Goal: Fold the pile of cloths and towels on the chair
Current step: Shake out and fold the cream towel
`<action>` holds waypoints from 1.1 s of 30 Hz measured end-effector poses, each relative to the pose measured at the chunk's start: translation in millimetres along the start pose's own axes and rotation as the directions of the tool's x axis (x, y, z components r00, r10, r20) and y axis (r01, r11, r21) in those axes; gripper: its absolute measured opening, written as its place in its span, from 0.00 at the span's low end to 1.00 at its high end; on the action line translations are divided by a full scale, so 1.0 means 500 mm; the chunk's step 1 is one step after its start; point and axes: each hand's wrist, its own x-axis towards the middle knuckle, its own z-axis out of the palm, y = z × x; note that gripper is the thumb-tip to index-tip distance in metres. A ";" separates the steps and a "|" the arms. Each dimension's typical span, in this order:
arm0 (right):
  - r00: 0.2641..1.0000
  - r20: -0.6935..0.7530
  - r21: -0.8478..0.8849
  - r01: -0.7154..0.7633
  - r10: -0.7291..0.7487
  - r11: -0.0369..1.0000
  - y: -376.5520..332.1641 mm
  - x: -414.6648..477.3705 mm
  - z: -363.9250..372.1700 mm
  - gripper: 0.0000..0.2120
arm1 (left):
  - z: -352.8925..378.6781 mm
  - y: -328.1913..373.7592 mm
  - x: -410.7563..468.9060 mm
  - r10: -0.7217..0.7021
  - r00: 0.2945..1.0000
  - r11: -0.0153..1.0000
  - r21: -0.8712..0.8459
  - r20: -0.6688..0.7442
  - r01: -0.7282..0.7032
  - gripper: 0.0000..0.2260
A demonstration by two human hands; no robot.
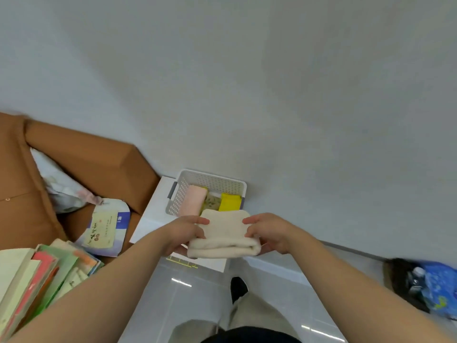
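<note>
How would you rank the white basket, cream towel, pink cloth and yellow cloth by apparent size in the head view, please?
1. white basket and cream towel: about alike, and the towel is nearer the camera, so I leave them unranked.
2. pink cloth
3. yellow cloth, its lower edge hidden by the towel.

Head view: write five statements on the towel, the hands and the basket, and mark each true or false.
1. The left hand and the right hand both hold the folded cream towel. True.
2. The white basket is empty. False: it holds a pink cloth, a yellow cloth and another between them.
3. In this view, the pink cloth lies left of the yellow cloth. True.
4. The cream towel lies inside the basket. False: the hands hold it in front of the basket.
5. The basket stands on a white surface. True.
</note>
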 end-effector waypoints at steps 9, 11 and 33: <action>0.968 -0.247 -0.376 -0.058 -0.040 0.925 -0.101 0.364 0.104 0.33 | -0.185 0.037 0.383 0.109 0.990 0.961 0.245 0.087 -0.127 0.31; 0.944 -0.318 -0.480 -0.078 -0.090 0.874 -0.075 0.443 0.128 0.34 | -0.189 0.018 0.468 0.209 0.972 0.909 0.344 0.110 -0.235 0.34; 0.855 -0.493 -0.864 -0.458 -0.162 0.210 0.041 0.720 0.206 0.46 | -0.110 -0.081 0.728 0.527 0.787 -0.145 0.947 0.320 -0.288 0.35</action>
